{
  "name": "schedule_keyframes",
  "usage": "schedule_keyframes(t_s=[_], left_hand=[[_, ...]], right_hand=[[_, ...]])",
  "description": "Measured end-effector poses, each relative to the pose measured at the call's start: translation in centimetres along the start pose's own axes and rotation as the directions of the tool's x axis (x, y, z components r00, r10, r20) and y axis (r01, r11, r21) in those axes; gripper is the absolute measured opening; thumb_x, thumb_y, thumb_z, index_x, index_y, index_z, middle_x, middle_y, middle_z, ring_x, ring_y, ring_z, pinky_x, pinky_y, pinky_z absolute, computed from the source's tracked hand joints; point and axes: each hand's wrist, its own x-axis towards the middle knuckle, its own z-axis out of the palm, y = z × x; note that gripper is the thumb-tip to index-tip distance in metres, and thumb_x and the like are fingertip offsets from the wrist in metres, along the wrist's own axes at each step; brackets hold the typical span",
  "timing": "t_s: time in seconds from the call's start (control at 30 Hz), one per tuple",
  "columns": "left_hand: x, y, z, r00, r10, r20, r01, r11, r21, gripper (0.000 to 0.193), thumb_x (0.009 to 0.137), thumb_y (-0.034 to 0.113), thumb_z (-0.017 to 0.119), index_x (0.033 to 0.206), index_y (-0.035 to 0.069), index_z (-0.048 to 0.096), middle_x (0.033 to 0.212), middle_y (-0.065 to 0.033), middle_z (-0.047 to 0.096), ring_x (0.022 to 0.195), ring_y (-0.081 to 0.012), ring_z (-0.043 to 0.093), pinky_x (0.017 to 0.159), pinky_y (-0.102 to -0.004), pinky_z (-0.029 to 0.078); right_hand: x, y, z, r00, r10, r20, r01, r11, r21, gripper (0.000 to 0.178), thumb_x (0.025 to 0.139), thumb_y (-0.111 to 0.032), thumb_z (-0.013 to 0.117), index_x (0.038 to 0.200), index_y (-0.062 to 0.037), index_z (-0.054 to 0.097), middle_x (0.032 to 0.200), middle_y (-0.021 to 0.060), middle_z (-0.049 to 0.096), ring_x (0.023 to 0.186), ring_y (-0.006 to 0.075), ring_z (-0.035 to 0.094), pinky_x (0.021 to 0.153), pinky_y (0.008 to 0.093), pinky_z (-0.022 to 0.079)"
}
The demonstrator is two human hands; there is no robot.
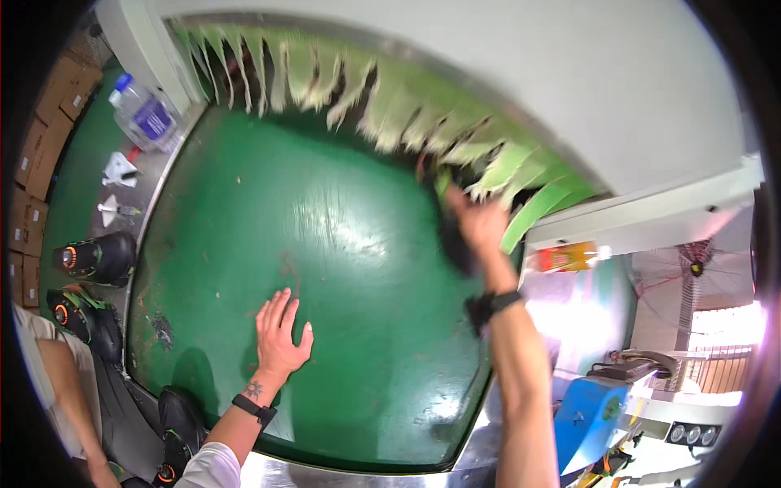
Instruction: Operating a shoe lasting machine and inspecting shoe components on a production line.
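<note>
The left hand (281, 335) is loosely spread over the near part of the green conveyor belt (236, 220), while the right hand (482, 226) clasps a blurred black shoe (457, 250) by the far, frayed strip curtain (403, 98).

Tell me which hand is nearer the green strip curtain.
Right. The right hand is beside the hanging ends of the green curtain; the left hand is farther back, over the green belt.
</note>
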Motion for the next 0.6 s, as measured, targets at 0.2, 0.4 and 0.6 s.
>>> schedule_keyframes(t_s=[0.2, 0.4, 0.6], left_hand=[[-1.0, -0.4, -1.3, 0.977, -0.214, -0.01, 0.21, 0.966, -0.148, 0.047, 0.079, 0.023, 0.065, 0.119, 0.0, 0.053, 0.13, -0.0206, 0.049, 0.123, -0.0325, 0.046, 0.103, -0.0424, 0.036], [-4.9, 16.5, -11.8, 0.379, 0.076, 0.922, 0.829, 0.414, -0.375, 0.039, 0.092, 0.054, 0.049, 0.09, 0.014, 0.052, 0.073, 0.006, 0.041, 0.066, -0.0069, 0.038, 0.062, -0.024, 0.038], [-17.5, 18.6, -16.4, 0.052, 0.534, 0.844, 0.965, 0.191, -0.18, 0.072, 0.081, 0.045, 0.059, 0.133, -0.004, 0.042, 0.123, -0.0182, 0.056, 0.109, -0.0278, 0.058, 0.098, -0.0432, 0.045]], right_hand=[[-28.4, 0.0, -8.8, 0.766, 0.136, 0.628, -0.36, 0.901, 0.244, 0.053, 0.069, -0.037, 0.078, 0.102, 0.0018, 0.063, 0.091, 0.0164, 0.069, 0.084, 0.0225, 0.068, 0.069, 0.0372, 0.053], [-48.7, -0.3, -29.1, 0.87, 0.056, 0.489, -0.284, 0.869, 0.406, 0.059, 0.066, -0.035, 0.083, 0.109, -0.0007, 0.061, 0.102, 0.0121, 0.067, 0.09, 0.0215, 0.065, 0.085, 0.0333, 0.05], [-53.0, 0.1, -37.2, 0.823, -0.567, 0.035, 0.5, 0.753, 0.427, 0.075, 0.065, -0.012, 0.078, 0.132, -0.0075, 0.047, 0.137, 0.0127, 0.045, 0.125, 0.0283, 0.046, 0.107, 0.0457, 0.035]])
